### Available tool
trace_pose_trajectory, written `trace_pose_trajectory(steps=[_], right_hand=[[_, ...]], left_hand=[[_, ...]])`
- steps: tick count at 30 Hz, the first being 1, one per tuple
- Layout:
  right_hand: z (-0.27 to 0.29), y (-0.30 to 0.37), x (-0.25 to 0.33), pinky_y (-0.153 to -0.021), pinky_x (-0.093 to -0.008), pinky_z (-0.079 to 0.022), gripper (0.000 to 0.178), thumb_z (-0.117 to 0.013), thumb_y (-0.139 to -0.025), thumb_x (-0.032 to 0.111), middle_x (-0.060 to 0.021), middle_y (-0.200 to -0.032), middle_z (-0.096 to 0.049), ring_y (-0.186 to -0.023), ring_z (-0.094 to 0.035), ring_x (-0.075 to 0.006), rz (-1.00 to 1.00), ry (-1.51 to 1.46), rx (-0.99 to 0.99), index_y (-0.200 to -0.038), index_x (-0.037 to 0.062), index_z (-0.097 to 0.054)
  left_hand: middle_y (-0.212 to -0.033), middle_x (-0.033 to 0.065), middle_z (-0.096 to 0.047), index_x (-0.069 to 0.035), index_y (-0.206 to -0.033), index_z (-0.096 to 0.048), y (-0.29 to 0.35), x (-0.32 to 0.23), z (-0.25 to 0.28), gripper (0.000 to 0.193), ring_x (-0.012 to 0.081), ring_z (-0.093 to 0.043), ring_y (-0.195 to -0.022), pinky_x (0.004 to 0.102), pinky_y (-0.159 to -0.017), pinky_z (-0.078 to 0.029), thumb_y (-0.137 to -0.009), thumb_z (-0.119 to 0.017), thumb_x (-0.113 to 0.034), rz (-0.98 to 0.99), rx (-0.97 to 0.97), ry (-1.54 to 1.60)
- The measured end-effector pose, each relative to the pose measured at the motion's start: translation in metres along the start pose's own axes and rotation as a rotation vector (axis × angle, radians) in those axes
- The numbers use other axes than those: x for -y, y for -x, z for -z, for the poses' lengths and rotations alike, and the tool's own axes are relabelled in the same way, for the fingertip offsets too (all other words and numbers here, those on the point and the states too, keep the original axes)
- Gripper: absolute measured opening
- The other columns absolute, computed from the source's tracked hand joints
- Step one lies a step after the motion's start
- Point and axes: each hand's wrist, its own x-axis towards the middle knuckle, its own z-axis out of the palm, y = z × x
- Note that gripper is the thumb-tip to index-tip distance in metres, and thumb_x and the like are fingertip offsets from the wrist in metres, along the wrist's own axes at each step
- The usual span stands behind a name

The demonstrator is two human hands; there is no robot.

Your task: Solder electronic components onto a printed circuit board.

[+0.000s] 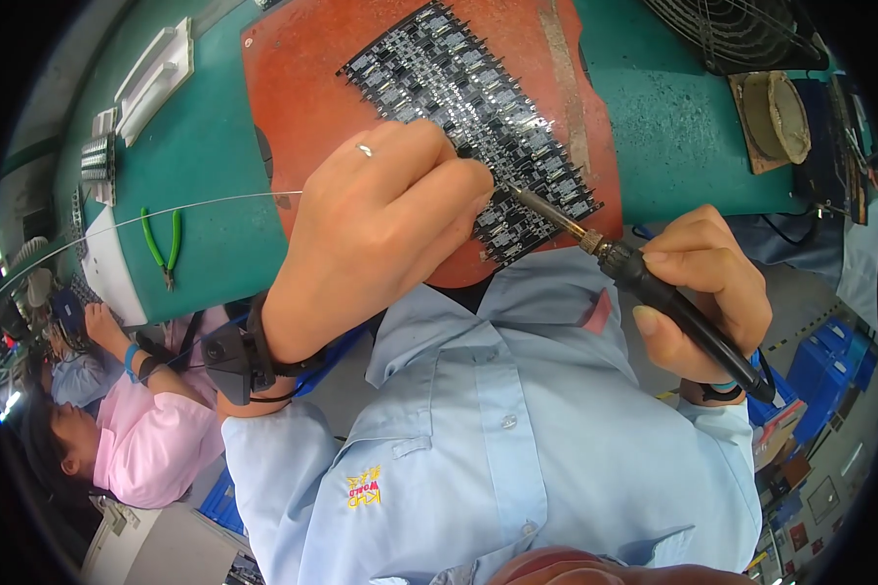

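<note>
Black little circuit boards [473, 102] lie in a sheet on a red mat [302, 78], reaching to the mat's near edge, on the green table [215, 195]. The right hand [707, 292] grips a soldering iron [644, 278], its tip on the boards. The left hand [380, 224] pinches thin solder wire [166, 210] beside that tip. Green pliers [163, 246] lie near the table's left edge.
</note>
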Motion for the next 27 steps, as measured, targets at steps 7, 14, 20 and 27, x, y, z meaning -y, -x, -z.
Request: trace_pose_trajectory(steps=[7,14,20,27], right_hand=[[-0.002,0.000,0.006,-0.065,-0.0369,-0.050,0.030,-0.076,-0.073,0.003,-0.0170,-0.087,-0.066,-0.074,-0.062,-0.0290,-0.038,0.030,-0.022,-0.099,-0.0062,-0.064],[-0.005,-0.002,0.008,-0.063,-0.0356,-0.046,0.033,-0.076,-0.072,0.012,-0.0173,-0.083,-0.065,-0.070,-0.058,-0.0260,0.000,0.093,-0.022,-0.097,-0.0042,-0.063],[-0.005,-0.004,0.008,-0.063,-0.0358,-0.046,0.032,-0.076,-0.071,0.011,-0.0165,-0.082,-0.065,-0.069,-0.058,-0.0260,0.004,0.108,-0.029,-0.096,-0.0035,-0.063],[-0.003,-0.004,0.008,-0.062,-0.0356,-0.046,0.030,-0.075,-0.073,0.011,-0.0161,-0.082,-0.065,-0.069,-0.058,-0.0261,0.005,0.118,-0.028,-0.096,-0.0031,-0.063]], left_hand=[[-0.080,0.0082,-0.057,-0.003,-0.088,-0.066,-0.011,-0.004,0.006,0.012,0.0271,-0.058,-0.072,0.0360,-0.062,-0.046,-0.077,-0.072,-0.001,0.015,0.150,-0.008],[-0.081,0.0060,-0.055,-0.005,-0.083,-0.061,-0.007,-0.002,0.002,0.014,0.0251,-0.057,-0.073,0.0364,-0.063,-0.046,-0.073,-0.070,-0.003,0.017,0.104,0.012],[-0.093,0.0025,-0.065,-0.006,-0.082,-0.061,0.010,-0.003,0.003,0.017,0.0208,-0.062,-0.081,0.0342,-0.066,-0.046,-0.068,-0.071,-0.005,-0.134,0.009,-0.026],[-0.110,0.0087,-0.072,-0.005,-0.083,-0.064,0.013,-0.004,0.004,0.021,0.0255,-0.064,-0.088,0.0353,-0.073,-0.049,-0.064,-0.073,-0.002,-0.176,0.089,-0.010]])
